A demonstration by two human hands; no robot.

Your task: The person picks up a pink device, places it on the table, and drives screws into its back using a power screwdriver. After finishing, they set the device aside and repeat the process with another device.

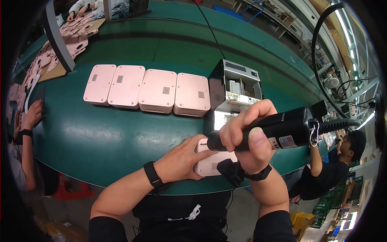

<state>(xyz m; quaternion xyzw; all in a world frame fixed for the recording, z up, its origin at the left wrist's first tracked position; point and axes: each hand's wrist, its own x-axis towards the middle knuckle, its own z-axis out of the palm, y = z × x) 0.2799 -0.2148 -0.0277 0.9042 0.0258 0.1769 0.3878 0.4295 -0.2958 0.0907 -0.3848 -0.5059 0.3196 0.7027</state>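
Note:
My right hand (256, 139) is wrapped around a black electric screwdriver (292, 125), held nearly level with its cord leading off to the right. The thin bit meets the upper left corner of a pale pink box (206, 166) near the table's front edge. Gripping that box by its left side is my left hand (177, 159), thumb across the top and fingers around the edge. Part of the box's right side is hidden behind my right hand and a black block on its wrist strap. Whether a screw sits under the bit is too small to tell.
Several matching pink boxes (157, 90) stand in a row farther back on the green table (105, 137). To their right is a black and silver machine (238, 80). Flat pink parts (76, 42) lie at the far left. Other people work on both sides; a grey post (58, 38) rises at left.

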